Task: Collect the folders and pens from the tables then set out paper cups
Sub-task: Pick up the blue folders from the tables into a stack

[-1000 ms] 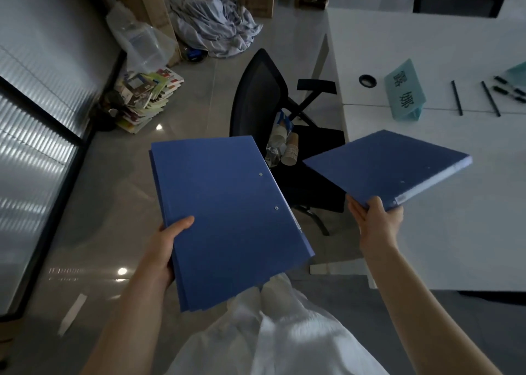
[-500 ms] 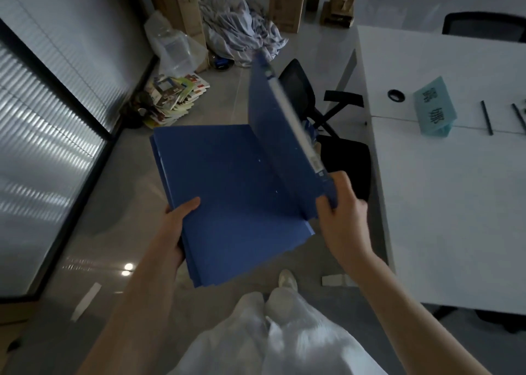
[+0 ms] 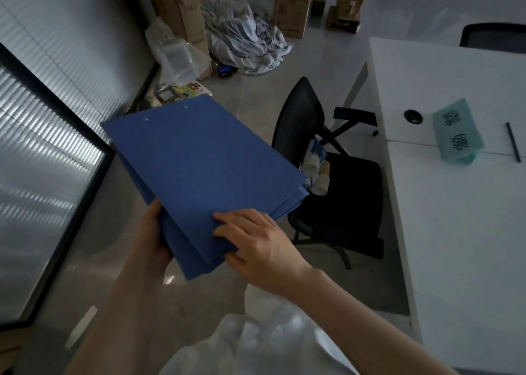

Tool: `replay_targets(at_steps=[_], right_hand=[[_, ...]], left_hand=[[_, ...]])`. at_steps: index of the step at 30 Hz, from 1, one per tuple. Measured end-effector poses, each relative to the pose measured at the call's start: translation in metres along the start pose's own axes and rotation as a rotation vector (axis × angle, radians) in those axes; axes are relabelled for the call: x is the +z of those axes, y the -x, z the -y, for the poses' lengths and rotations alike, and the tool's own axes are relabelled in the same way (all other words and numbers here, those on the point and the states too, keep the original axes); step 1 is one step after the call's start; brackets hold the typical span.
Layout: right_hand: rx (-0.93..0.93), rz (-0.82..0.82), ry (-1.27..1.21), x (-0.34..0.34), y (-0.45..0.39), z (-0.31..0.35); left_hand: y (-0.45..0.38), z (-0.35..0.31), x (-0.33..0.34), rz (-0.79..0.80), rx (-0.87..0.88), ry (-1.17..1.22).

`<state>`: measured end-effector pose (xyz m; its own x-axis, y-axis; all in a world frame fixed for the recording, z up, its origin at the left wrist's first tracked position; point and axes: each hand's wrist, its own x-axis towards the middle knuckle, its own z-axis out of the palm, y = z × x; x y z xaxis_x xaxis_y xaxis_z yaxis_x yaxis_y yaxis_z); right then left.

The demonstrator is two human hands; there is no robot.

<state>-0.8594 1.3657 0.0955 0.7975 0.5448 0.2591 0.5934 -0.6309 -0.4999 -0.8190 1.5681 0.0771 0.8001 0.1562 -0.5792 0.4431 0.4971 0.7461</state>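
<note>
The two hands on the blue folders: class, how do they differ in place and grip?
1. The left hand holds the blue folders at their near left edge from beneath; the right hand lies on top at the near corner.
2. Only the left hand's thumb side shows; the right hand's fingers spread over the cover, thumb under the edge.
Both hold the same stack.

stack of blue folders (image 3: 199,164) closed, tilted, held above floor, black pen (image 3: 513,142) on table
</note>
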Motion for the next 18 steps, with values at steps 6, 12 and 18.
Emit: replay_targets(at_steps=[6, 12, 18], right_hand=[[0.122, -0.009, -0.265, -0.048, -0.09, -0.062], [0.821, -0.094, -0.292, -0.081, -0.182, -0.161], [1.071, 0.136, -0.401, -0.08, -0.23, -0.235]], left_hand=[[-0.06, -0.052, 0.02, 0.012, 0.033, -0.032], [-0.106, -0.09, 0.051, 0.047, 0.004, -0.077], [-0.169, -0.117, 0.077, 0.065, -0.102, -0.149]])
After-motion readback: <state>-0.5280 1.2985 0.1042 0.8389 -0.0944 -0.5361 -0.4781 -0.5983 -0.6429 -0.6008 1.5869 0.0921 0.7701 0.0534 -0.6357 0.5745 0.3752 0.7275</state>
